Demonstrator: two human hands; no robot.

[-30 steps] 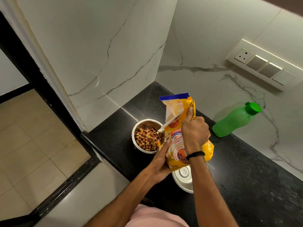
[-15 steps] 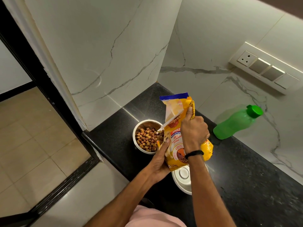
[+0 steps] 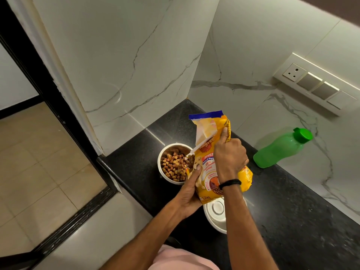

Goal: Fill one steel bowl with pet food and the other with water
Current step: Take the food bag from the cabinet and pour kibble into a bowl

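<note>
A steel bowl (image 3: 162, 158) holding brown kibble stands on the black counter (image 3: 292, 211) near its left end. Just right of it I hold a yellow pet food bag (image 3: 209, 152), its torn corner over the bowl. My left hand (image 3: 190, 193) grips the bag's lower left side. My right hand (image 3: 229, 158) grips the bag's upper right side, thumb up along the edge. A second steel bowl (image 3: 215, 213) with nothing visible in it sits below the bag, partly hidden by my right forearm.
A green water bottle (image 3: 282, 149) with its cap on leans against the marble wall at the right. A switch panel (image 3: 315, 84) is on that wall. The counter's front edge drops to a tiled floor (image 3: 39, 162) on the left.
Both hands and the bag have stayed nearly still. The view has shifted slightly.
</note>
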